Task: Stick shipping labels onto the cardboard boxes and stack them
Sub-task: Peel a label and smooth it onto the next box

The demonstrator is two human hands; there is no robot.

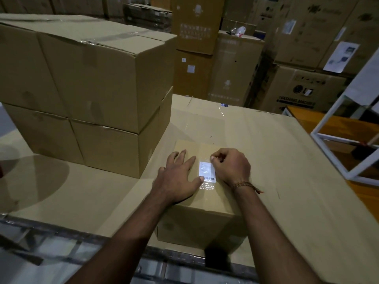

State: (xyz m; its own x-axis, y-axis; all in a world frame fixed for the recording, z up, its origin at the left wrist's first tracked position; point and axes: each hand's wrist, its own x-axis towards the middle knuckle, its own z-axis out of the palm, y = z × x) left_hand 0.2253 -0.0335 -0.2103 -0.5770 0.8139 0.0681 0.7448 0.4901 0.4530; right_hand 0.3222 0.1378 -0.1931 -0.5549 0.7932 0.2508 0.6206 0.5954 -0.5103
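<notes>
Label print too small to read; right hand covers its right edge. Left stack cut by frame edge. Background carton print blurred.

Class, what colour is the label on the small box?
White with black print, on the label; head view.

The scene was dimly lit. Glare was thrown off the clear tape, a round shadow was cast at left, and edges were bent by wide-angle distortion; the background was blurred.

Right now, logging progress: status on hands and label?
Left hand flat on small box. Right hand pinching at label edge. Nothing in the way.
</notes>
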